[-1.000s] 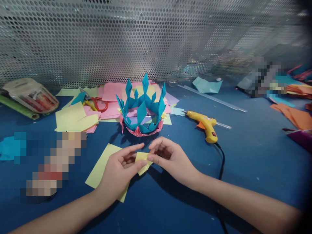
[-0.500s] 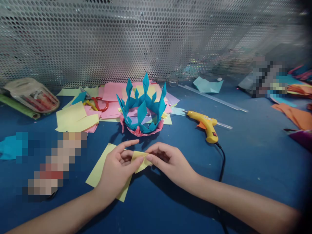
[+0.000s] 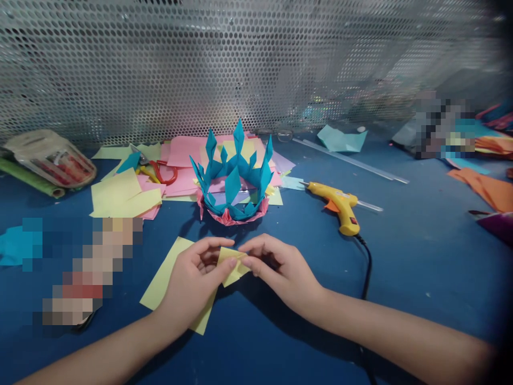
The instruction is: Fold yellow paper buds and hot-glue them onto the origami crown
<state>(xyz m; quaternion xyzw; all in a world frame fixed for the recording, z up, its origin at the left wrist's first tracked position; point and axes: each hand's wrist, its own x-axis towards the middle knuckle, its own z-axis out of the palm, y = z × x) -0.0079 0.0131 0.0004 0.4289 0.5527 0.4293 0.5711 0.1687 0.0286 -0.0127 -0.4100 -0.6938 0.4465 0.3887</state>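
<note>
A small folded yellow paper piece [image 3: 233,267] is pinched between both hands just above the blue table. My left hand [image 3: 192,283] grips its left side with thumb and fingers closed on it. My right hand [image 3: 280,270] pinches its right side. Under my left hand lies a flat yellow paper sheet [image 3: 164,278]. Just beyond the hands stands a spiky blue paper crown [image 3: 232,176] on a pink paper base.
A yellow glue gun [image 3: 339,206] with a black cord lies to the right. Red-handled scissors [image 3: 162,170] and loose pink and yellow sheets [image 3: 120,195] lie at the back left. A clear plastic pouch [image 3: 50,158] sits far left; orange paper [image 3: 487,190] far right. A perforated metal screen stands behind.
Both hands dropped slightly toward the table with the yellow piece, and the left index finger curled down onto it. Everything else stays put.
</note>
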